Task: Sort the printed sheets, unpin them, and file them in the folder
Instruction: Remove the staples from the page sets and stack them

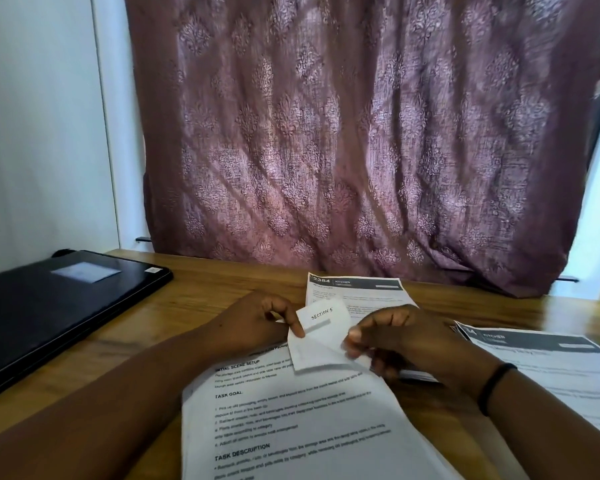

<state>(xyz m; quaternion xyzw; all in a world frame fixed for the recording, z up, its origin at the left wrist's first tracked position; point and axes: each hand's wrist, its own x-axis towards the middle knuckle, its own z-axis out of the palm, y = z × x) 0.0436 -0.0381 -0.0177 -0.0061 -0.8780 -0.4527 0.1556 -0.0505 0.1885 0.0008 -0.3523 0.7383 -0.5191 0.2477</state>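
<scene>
Item: small white slip [321,336], hand-lettered "SECTION 5", held just above the top edge of the near printed sheet [291,410]. Its long axis runs from near-left to far-right, tilted; the lettered end is the far one.

Item: my left hand [257,320]. It pinches the slip's left edge, forefinger laid on top and pointing down at it; the other fingers are curled back.

Item: my right hand [399,337]. It pinches the slip's near-right corner between thumb and fingertips, with the rest of the hand curled over the papers beneath. A black band [496,382] sits on that wrist.

Relation that matters: the slip lies between my two hands, both touching it, so neither has to reach. Whether a pin or staple ties it to the sheet below I cannot tell; it is too small to make out. If one does, I judge it sits at the near end, under my right fingertips.

Item: second sheet [357,289], header "2384 KITCHEN", far of the slip. Third sheet [551,362], to the right.

Item: black folder [49,313], closed, on the wooden table [194,289] at far left, well apart from the slip, on my left hand's side.
</scene>
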